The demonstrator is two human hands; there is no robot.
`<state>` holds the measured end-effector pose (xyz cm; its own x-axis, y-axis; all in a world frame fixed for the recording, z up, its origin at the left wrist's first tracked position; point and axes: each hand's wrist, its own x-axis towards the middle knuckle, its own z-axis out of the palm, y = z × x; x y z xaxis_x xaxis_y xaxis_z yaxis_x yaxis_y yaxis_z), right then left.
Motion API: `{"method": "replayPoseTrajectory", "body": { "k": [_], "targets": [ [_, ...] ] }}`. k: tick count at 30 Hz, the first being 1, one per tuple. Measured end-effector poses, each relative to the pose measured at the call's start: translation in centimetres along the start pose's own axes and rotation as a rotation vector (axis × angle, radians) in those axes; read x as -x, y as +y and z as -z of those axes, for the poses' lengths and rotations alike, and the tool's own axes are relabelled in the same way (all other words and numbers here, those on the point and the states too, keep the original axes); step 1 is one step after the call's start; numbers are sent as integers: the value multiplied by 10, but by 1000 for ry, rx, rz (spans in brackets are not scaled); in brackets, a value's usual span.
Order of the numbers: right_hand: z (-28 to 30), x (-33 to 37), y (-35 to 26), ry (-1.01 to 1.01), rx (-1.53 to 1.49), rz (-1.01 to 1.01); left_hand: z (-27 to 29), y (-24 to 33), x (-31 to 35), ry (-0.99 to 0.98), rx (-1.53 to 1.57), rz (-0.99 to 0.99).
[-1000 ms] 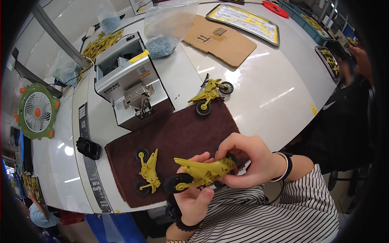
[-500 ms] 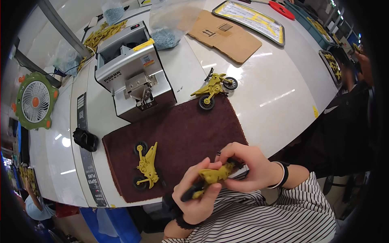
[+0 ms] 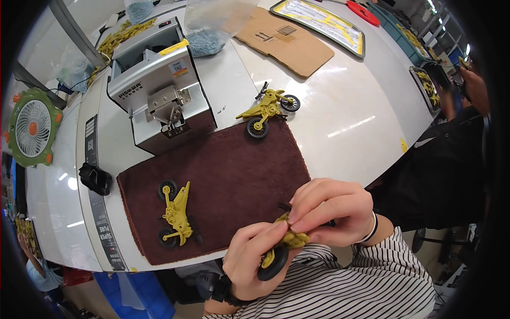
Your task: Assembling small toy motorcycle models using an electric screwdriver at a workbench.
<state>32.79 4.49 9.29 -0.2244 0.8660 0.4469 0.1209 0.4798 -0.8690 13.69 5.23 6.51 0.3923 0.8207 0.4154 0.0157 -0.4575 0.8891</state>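
Both hands [image 3: 252,263] [image 3: 340,210] grasp a yellow motorcycle [image 3: 293,240]; beyond them a clear bag [image 3: 217,18] holds bluish bits [image 3: 205,44], a teal bin [image 3: 390,25] yellow parts [image 3: 412,38].

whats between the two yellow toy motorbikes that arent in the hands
In the head view, only a stretch of brown mat lies between the left motorbike and the far motorbike.

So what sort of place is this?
Probably a toy assembly workshop: a yellow toy motorbike with black wheels lies on a maroon cloth mat, with a silver boxy machine and heaped yellow parts beyond.
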Motion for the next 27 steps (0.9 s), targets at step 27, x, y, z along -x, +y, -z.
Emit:
{"method": "replayPoseTrajectory", "body": {
  "k": [27],
  "targets": [
    [-7,16,1,81,-112,-12,-4,1,1,-78,109,24]
  ]
}}
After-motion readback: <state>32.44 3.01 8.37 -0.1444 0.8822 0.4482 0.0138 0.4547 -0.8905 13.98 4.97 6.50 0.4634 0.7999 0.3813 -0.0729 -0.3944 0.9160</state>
